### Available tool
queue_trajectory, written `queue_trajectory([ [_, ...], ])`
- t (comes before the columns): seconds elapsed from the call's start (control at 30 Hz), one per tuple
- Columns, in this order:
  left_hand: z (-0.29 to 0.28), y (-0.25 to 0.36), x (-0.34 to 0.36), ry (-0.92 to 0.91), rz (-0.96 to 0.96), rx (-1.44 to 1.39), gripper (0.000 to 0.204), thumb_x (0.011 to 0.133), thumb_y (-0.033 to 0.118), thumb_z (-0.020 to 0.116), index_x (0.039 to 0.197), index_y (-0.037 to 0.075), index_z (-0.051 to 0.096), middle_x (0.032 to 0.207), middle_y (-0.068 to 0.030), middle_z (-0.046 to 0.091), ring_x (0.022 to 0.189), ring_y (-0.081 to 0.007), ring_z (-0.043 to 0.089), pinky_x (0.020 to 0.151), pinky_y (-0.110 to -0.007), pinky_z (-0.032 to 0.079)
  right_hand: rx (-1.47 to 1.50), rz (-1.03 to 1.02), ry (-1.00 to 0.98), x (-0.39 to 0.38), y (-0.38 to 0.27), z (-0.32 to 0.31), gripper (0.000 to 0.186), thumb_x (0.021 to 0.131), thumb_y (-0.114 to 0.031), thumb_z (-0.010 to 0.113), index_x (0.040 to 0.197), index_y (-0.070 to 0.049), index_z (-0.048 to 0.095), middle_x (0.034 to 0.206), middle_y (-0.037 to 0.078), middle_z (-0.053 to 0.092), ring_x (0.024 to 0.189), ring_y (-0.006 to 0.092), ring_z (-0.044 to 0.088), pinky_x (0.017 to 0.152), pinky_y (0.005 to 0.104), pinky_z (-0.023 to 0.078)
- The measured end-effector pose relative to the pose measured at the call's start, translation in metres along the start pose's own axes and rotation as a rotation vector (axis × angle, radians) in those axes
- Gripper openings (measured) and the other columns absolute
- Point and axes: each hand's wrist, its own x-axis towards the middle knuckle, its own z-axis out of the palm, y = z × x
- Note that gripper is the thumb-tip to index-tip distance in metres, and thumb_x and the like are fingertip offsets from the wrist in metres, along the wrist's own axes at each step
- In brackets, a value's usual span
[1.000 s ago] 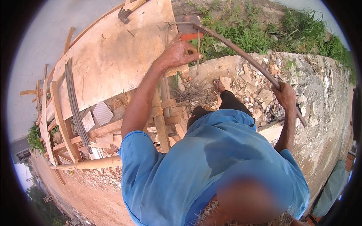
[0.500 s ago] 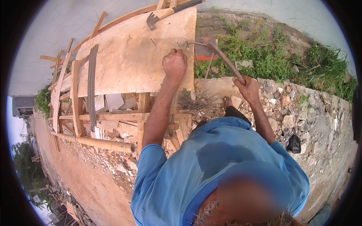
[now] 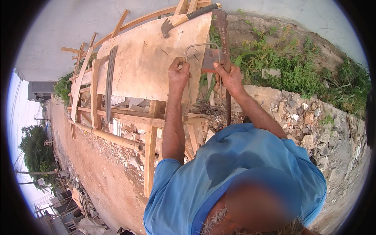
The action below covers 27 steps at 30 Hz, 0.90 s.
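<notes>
A thin metal rod [image 3: 203, 44], bent into a U, stands above the right end of the wooden board [image 3: 135, 66]. My left hand [image 3: 179, 74] is closed on its left leg. My right hand [image 3: 231, 79] is closed round a long rusty bar [image 3: 222, 35], held upright at the board's right end; its thumb lies against the rod's right leg. Nails [image 3: 164, 51] stick up from the board to the left of my left hand. At the board's far edge lies a claw hammer [image 3: 184, 18] with a dark grip.
A bundle of straight grey rods [image 3: 111, 84] lies across the board's left part. Timber framing [image 3: 152, 145] and a bamboo pole [image 3: 117, 138] extend below and beside it. Broken rubble [image 3: 301, 121] covers the ground at right; green weeds [image 3: 282, 66] grow by the wall.
The rod now shows as a U, its right leg pointing toward me. My right hand has moved left and away from me, and the bar has swung from slanting to upright. My left hand still grips.
</notes>
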Motion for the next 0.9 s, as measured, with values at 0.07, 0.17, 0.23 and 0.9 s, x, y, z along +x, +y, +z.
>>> queue_trajectory([
  [0.07,0.011,0.008,-0.001,-0.015,0.0,-0.116,0.023,0.09,0.011,0.061,0.109,-0.001,0.067,0.084,-0.0057,0.067,0.059,-0.0122,0.06,0.056,-0.028,0.049,0.008,0.007,-0.034,0.023,-0.01,-0.014,0.033,0.098,-0.03,0.066,0.106,0.001,0.069,0.055,-0.004,0.052,0.045,0.0056,0.045,0.041,0.0259,0.036],
  [0.17,0.03,0.017,0.006,-0.026,0.003,-0.229,0.018,0.093,0.015,0.064,0.104,0.001,0.067,0.08,-0.005,0.066,0.067,-0.0116,0.062,0.059,-0.028,0.051,-0.011,0.031,-0.106,0.054,-0.023,-0.049,0.034,0.097,-0.035,0.068,0.107,-0.002,0.068,0.054,-0.006,0.045,0.043,0.0034,0.038,0.039,0.0233,0.032],
  [0.23,0.039,0.022,0.023,-0.046,0.014,-0.178,0.021,0.094,0.022,0.065,0.1,0.002,0.068,0.077,-0.0056,0.066,0.069,-0.0129,0.063,0.062,-0.03,0.053,-0.164,0.056,-0.118,0.079,-0.032,-0.069,0.036,0.097,-0.037,0.068,0.107,-0.003,0.069,0.054,-0.008,0.043,0.043,0.0029,0.036,0.039,0.0238,0.03],
  [0.9,0.099,-0.006,0.135,-0.13,0.021,0.556,0.047,0.093,0.046,0.056,0.109,0.005,0.073,0.093,-0.021,0.072,0.091,-0.0333,0.07,0.083,-0.043,0.053,-0.654,0.041,-0.688,0.221,-0.035,-0.104,0.04,0.09,-0.043,0.072,0.084,-0.004,0.063,0.057,-0.003,0.048,0.048,0.0101,0.045,0.046,0.0302,0.035],
])
